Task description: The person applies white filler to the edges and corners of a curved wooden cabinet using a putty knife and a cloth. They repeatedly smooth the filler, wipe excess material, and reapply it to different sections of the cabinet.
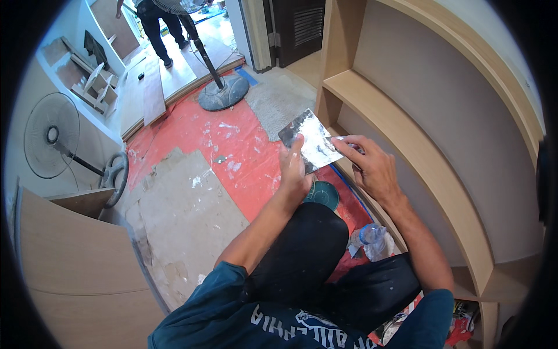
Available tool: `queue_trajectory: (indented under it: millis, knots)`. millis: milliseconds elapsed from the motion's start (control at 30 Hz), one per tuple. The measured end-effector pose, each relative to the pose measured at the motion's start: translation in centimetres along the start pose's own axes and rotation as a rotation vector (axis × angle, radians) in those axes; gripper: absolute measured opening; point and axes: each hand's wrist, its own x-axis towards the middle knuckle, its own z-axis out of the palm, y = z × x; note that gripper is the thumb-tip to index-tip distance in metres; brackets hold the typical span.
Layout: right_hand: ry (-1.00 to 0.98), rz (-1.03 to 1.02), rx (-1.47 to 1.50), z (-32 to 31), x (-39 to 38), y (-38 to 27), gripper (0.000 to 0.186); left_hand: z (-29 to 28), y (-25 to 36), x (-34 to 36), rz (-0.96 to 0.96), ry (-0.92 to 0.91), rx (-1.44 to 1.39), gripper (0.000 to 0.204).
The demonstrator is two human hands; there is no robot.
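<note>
from my remote seat i count two hands at one plate (317,145). the left hand (295,168) grips the plate, thumb on its face, probably to keep that shiny side up and steady. the right hand (375,171) pinches one thin tool (357,148) at the plate's right edge; fingers hide most of it. below the plate sits one green dish (323,195), and lower right of the plate one bottle (369,234), likely parked within reach. right of the plate curves one shelf (401,119). left of the plate spreads one red sheet (232,160), i'd judge to catch spills. two fans, one far left (52,135), one upper left (224,93) of the plate; beyond, one person (163,26).
</note>
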Motion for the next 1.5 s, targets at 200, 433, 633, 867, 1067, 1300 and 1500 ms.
queue_trajectory:
  millis: [200, 433, 633, 867, 1067, 1300, 1500]
  knots:
    - [-0.002, -0.048, -0.089, -0.6, -0.2, 1.1, 0.047, 0.6, 0.2, 0.2, 0.216, 0.125, 0.113, 0.028]
    - [0.017, -0.071, -0.046, -0.5, -0.2, -1.0, 0.050, 3.3, 0.7, 0.2, 0.701, 0.051, 0.796, 0.032]
    - [-0.081, -0.063, 0.062, -0.8, -0.5, -0.5, 0.049, 1.7, 0.2, 0.6, 0.764, 0.123, 0.866, 0.025]
    - [-0.025, -0.037, 0.075, -0.9, -0.4, -0.5, 0.046, 2.8, 0.4, -0.5, 0.654, -0.022, 0.876, 0.028]
    - [-0.164, -0.023, 0.094, -0.1, -0.9, -0.2, 0.046, 0.9, -0.4, 0.6, 0.688, 0.076, 0.855, 0.024]
    - [0.222, 0.059, 0.391, -1.3, -0.3, 0.1, 0.052, -0.9, 0.4, 2.1, 0.130, 0.192, 0.138, 0.027]
    - [0.216, 0.034, 0.386, -0.4, 0.1, -1.9, 0.055, 0.8, -0.5, 1.3, -0.243, 0.270, -0.151, 0.027]
